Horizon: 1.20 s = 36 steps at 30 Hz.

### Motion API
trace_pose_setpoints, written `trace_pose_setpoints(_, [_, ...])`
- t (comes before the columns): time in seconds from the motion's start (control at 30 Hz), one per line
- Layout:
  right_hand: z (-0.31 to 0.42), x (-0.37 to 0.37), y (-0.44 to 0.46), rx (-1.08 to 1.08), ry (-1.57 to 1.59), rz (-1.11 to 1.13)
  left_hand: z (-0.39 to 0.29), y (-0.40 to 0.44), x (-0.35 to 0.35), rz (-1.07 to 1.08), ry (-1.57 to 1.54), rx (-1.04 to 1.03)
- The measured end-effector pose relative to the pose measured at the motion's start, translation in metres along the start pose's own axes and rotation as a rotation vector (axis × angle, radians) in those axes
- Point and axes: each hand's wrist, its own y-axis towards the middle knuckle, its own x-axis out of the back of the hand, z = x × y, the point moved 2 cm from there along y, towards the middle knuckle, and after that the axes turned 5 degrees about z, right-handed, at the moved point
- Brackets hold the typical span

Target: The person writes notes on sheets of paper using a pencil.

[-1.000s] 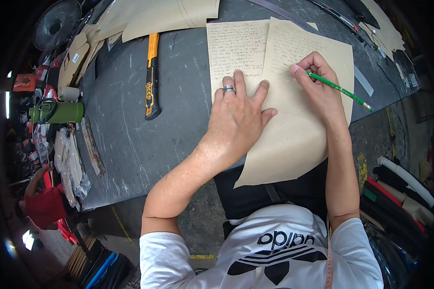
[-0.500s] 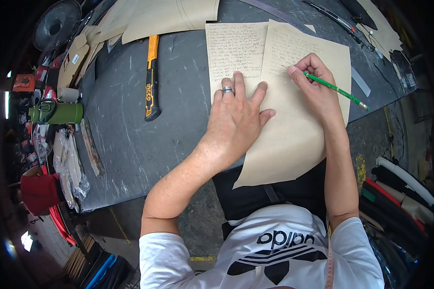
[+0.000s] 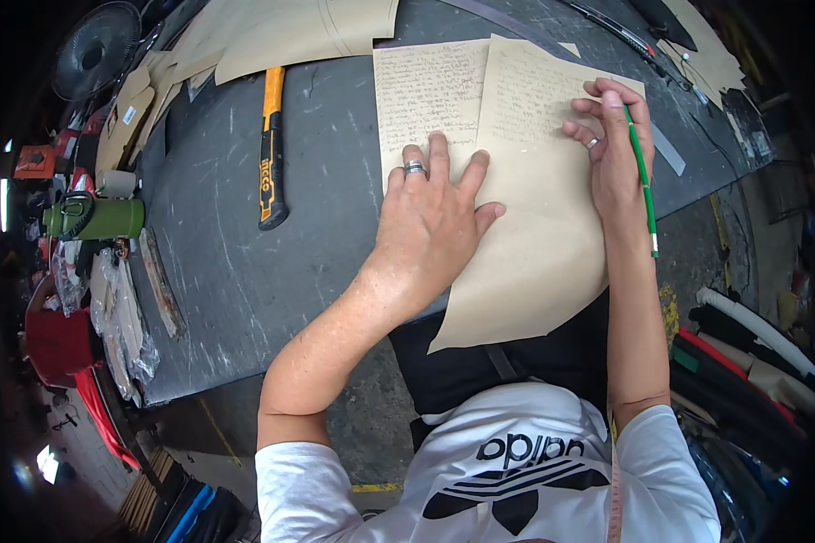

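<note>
My left hand (image 3: 433, 210) lies flat with fingers spread, pressing on a sheet of brown paper (image 3: 426, 90) covered in handwriting and on the edge of a larger brown sheet (image 3: 534, 235). That larger sheet overlaps the first one, has handwritten lines near its top, and hangs over the table's front edge. Above its right side, my right hand (image 3: 618, 154) is turned partly palm-up, holding a green pencil (image 3: 645, 181) between thumb and fingers. The pencil's eraser end points down toward my forearm, and its tip is up by the fingertips, off the paper.
A yellow-and-black hammer handle (image 3: 271, 149) lies left on the dark table (image 3: 208, 271). Brown pattern sheets (image 3: 290, 36) rest at the back. Metal rulers (image 3: 668, 149) and a cutter (image 3: 620, 32) lie at right. A green flask (image 3: 100, 219) stands at the left edge.
My right hand has lifted off the writing, moved right and turned over, swinging the pencil nearly upright in view. My left hand stays on the sheets. The whole view has shifted slightly.
</note>
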Motion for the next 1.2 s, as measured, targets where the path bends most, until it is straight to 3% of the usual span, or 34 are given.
trace_pose_setpoints(0.17, [-0.023, 0.026, 0.006, 0.137, -0.073, 0.072, 0.0, 0.0, -0.001, 0.019, 0.02, -0.001])
trace_pose_setpoints(0.27, [-0.023, 0.029, 0.008, 0.255, 0.059, 0.075, 0.0, 0.0, 0.0, 0.022, 0.018, 0.001])
trace_pose_setpoints(0.83, [-0.019, 0.026, 0.005, 0.262, 0.002, 0.019, -0.001, 0.0, 0.0, 0.011, 0.013, -0.002])
trace_pose_setpoints(1.2, [-0.019, 0.021, 0.011, 0.102, -0.11, -0.023, 0.002, 0.0, 0.0, 0.024, -0.029, -0.053])
